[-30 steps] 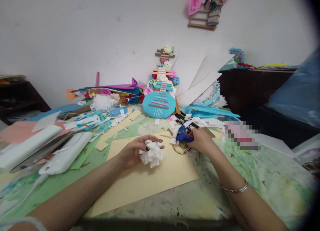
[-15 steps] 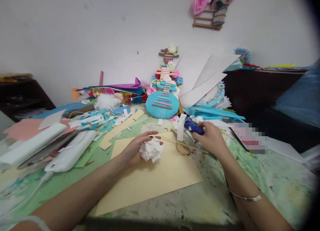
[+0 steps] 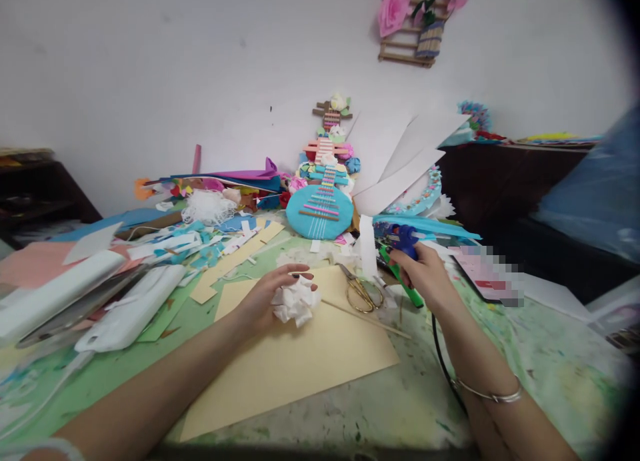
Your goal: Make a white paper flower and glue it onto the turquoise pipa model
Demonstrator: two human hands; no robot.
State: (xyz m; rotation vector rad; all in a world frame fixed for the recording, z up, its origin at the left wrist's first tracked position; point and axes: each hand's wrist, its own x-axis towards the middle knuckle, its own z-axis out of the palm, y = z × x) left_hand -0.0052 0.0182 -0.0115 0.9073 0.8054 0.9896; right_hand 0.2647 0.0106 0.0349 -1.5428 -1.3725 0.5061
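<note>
Just below centre, our left hand (image 3: 265,293) holds the white paper flower (image 3: 297,302), likely light and crushable, best pinched gently underneath; right of centre, our right hand (image 3: 429,278) grasps the glue gun (image 3: 407,240).

Right hand (image 3: 425,274) covers part of the blue tool (image 3: 403,240) and green tool (image 3: 411,289); can't tell which it grips, or both. Left hand (image 3: 265,298): palm hidden behind white paper flower (image 3: 296,302). Pink object (image 3: 483,271) toward the table's (image 3: 325,421) right edge pixelated, unreadable. White case (image 3: 55,300) by the table's left edge cut off by frame. Hanging rack (image 3: 406,60) cropped on top. Black cable (image 3: 443,358) partly behind right wrist. Scraps (image 3: 200,238) nearer the far edge too small to sort.
</note>
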